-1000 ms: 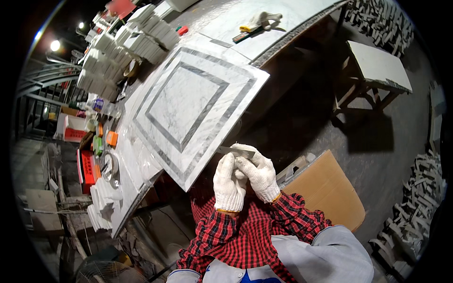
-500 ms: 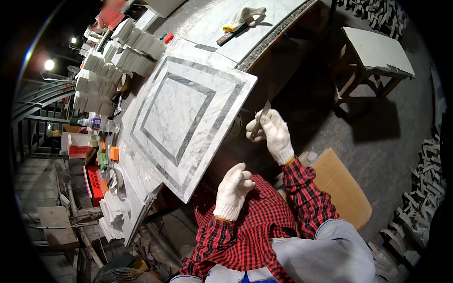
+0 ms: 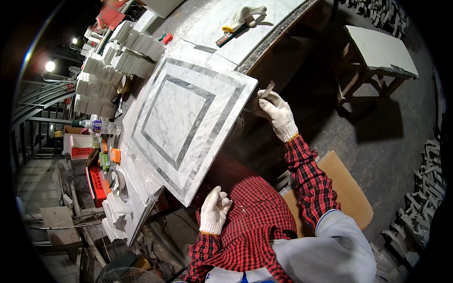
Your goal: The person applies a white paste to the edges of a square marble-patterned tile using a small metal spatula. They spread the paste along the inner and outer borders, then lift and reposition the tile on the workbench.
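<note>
A square marble panel (image 3: 181,113), white with grey veins and two dark grey inlaid bands, lies on the bench before me with one corner pointing toward me. My right hand (image 3: 276,113), in a white knitted glove, is by the panel's right corner. It pinches a thin, flat scraper blade (image 3: 267,90) whose tip sticks up past the fingers. My left hand (image 3: 214,211), gloved the same way, hangs just short of the panel's near corner. Its fingers are curled in, and nothing shows in them.
Further along the bench lie a loose white glove (image 3: 245,18) and a dark green box-shaped stick (image 3: 231,35). Stacks of white stone pieces (image 3: 134,45), a plastic bottle (image 3: 101,125) and an orange block (image 3: 115,155) stand left. A white-topped stool (image 3: 382,49) and cardboard (image 3: 347,188) are right.
My right hand has moved slightly up and right, with the blade tilting further over. My left hand has drawn back, down and left, away from the panel.
</note>
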Demonstrator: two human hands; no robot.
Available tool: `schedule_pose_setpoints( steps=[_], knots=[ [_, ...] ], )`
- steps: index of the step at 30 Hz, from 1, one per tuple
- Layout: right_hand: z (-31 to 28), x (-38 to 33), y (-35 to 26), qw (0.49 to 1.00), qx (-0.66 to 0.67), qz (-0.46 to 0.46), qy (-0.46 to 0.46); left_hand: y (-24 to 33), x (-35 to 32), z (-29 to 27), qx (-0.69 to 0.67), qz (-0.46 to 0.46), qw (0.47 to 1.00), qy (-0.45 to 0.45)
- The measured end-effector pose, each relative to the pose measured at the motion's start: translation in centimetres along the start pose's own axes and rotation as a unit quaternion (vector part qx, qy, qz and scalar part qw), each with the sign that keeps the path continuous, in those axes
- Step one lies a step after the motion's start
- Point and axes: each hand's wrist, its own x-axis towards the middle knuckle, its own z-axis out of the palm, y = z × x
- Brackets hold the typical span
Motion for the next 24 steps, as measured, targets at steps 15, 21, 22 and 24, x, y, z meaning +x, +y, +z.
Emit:
schedule_pose_setpoints(
  steps=[15, 21, 22, 24],
  knots=[
    [4.2, 1.7, 3.6, 0.977, 0.174, -0.056, 0.108, -0.5, 0.8, -1.6, -0.028, 0.000, 1.000, 0.003],
    [3.3, 3.4, 6.0, 0.976, 0.007, -0.146, 0.161, -0.3, 1.1, -3.6, -0.050, 0.026, 0.997, 0.042],
    [3.4, 3.4, 5.9, 0.976, 0.021, -0.145, 0.160, -0.2, 1.0, -3.9, -0.054, 0.031, 0.997, 0.050],
    [3.5, 3.5, 5.7, 0.976, 0.040, -0.144, 0.158, -0.1, 0.8, -4.5, -0.082, 0.044, 0.993, 0.069]
  ],
)
